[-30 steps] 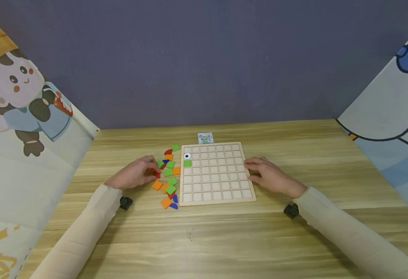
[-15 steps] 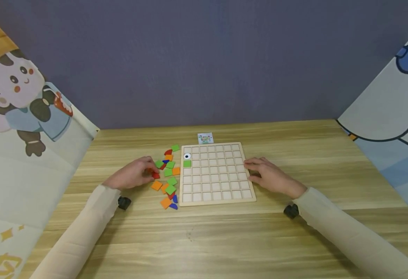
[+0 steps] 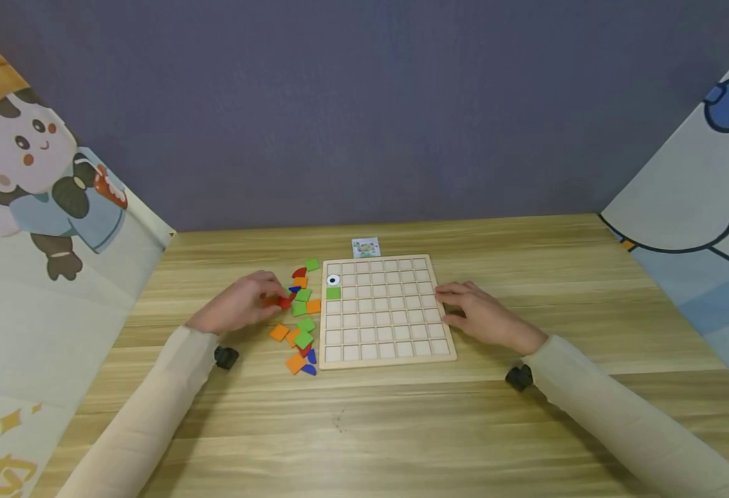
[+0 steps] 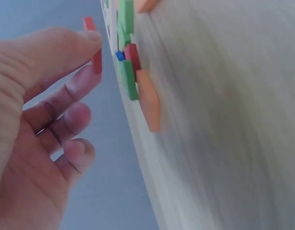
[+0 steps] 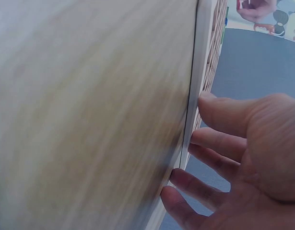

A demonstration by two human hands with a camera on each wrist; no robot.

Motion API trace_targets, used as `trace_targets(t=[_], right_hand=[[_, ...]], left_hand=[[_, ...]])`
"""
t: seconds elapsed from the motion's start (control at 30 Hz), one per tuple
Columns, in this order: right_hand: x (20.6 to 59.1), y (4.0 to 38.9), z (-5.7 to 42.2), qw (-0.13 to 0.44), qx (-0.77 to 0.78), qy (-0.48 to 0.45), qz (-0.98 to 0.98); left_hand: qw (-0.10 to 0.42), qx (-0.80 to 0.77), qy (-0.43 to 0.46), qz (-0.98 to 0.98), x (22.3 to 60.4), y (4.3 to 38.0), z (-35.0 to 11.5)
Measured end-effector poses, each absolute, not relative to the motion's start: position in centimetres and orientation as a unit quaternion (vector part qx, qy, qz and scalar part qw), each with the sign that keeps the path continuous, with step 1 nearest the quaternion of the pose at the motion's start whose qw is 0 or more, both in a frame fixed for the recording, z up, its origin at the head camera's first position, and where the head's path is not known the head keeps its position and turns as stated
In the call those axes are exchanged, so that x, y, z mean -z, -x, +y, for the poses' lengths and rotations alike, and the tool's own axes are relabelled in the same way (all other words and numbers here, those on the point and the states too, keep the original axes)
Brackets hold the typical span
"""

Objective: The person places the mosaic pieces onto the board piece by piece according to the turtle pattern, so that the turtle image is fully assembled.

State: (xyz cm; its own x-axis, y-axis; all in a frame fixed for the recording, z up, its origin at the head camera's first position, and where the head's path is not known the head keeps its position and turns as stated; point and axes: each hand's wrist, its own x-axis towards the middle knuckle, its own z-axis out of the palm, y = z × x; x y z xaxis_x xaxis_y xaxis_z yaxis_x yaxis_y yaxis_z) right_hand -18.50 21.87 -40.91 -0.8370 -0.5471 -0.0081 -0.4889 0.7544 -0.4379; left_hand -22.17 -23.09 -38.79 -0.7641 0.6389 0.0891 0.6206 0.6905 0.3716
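My left hand (image 3: 243,303) pinches a red tile (image 4: 93,48) between thumb and fingertip, raised off the table in the left wrist view. It hovers at the left side of a loose spread of green, orange, red and blue tiles. My right hand (image 3: 480,312) rests its fingertips along the right edge of a wooden grid board (image 3: 389,363), fingers loosely extended. In the board's left column sit a white tile with an eye (image 3: 333,280) and, just below it, a green square tile (image 3: 333,293).
A small printed picture card (image 3: 366,247) lies behind the board. Orange tiles (image 3: 295,363) and blue curved tiles (image 3: 309,370) lie at the near end of the spread. A dark partition (image 3: 389,111) rises behind the table (image 3: 364,429).
My left hand has lifted the red tile from the table and moved it slightly away from me. The right hand stays at the board's edge.
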Motion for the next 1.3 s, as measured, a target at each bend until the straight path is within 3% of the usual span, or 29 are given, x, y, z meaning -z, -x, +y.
trace_targets(t=[0.37, 1.3], right_hand=[[40.9, 19.0, 22.2, 0.061, 0.217, 0.285, 0.932], [40.9, 20.8, 22.8, 0.060, 0.219, 0.295, 0.928]], left_hand=[[-0.019, -0.198, -0.332, 0.922, 38.0, 23.5, -20.2], [0.026, -0.184, -0.355, 0.916, 39.0, 28.3, -12.6]])
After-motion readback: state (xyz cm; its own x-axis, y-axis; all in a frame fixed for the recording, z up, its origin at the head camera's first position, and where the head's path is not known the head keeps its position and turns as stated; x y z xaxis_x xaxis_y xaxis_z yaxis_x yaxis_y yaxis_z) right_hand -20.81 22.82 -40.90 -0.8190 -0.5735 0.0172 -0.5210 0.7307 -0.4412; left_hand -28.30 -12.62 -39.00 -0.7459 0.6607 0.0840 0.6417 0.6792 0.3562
